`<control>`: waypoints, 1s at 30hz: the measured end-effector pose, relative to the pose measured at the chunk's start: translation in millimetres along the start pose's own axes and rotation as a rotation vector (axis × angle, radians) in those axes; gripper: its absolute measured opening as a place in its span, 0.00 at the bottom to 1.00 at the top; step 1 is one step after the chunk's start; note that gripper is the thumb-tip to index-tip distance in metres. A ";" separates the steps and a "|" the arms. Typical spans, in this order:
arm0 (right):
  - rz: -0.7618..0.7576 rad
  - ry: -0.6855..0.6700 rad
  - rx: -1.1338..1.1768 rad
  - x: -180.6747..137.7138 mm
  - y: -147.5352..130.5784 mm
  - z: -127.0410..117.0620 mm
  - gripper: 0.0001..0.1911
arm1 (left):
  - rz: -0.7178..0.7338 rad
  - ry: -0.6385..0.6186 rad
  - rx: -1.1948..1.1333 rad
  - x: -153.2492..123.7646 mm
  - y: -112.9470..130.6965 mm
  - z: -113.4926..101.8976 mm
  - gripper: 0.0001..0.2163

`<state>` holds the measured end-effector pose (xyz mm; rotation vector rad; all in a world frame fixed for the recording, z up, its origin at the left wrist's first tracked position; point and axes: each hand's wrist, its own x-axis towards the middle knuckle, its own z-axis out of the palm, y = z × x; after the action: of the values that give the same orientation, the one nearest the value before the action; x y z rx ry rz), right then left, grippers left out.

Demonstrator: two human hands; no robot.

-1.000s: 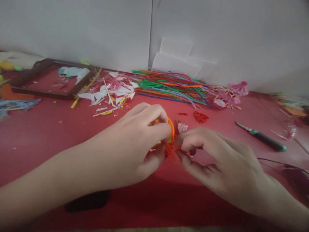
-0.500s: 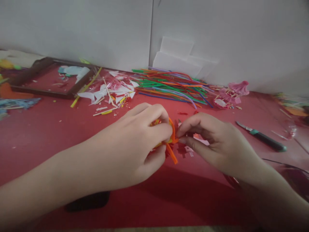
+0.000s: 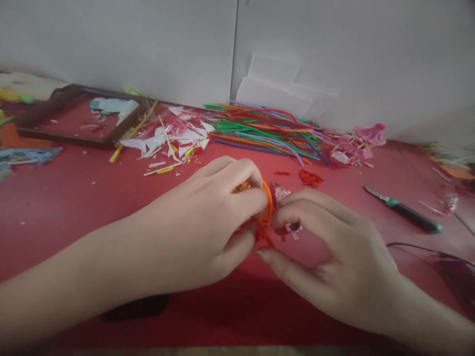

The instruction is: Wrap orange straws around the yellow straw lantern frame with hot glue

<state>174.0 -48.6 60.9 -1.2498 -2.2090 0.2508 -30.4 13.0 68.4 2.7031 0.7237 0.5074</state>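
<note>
Over the red table, my left hand (image 3: 226, 212) is closed around a small orange and yellow craft piece, mostly hidden by its fingers. A bendy orange strip (image 3: 269, 198) curves out from the piece on its right side. Close by, my right hand (image 3: 330, 247) has its thumb and fingers apart, with the strip's lower end near the fingertips. Whether the fingertips touch the strip I cannot tell. Behind the right fingers lies a pink dotted piece (image 3: 282, 193). Short red pieces (image 3: 310, 178) are heaped just beyond it.
A craft knife (image 3: 411, 213) lies on the right, blade bared. Coloured strips (image 3: 260, 131) are piled at the back, beside white paper scraps (image 3: 156, 143). Further out are a dark frame (image 3: 67, 141), a pink ruffled model (image 3: 358, 143) and a black cable (image 3: 426, 249).
My right hand has opened from a pinch on the orange strip, its thumb moving down and left. The red heap now shows more. My left hand keeps its hold.
</note>
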 end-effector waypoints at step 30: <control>-0.013 -0.027 -0.185 -1.0 7.5 -2.8 0.06 | 0.001 -0.043 -0.002 0.6 -0.9 -2.9 0.08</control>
<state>181.4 -45.8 59.6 -1.3353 -2.3052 0.0585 -31.4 14.6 70.9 2.7034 0.7104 0.4491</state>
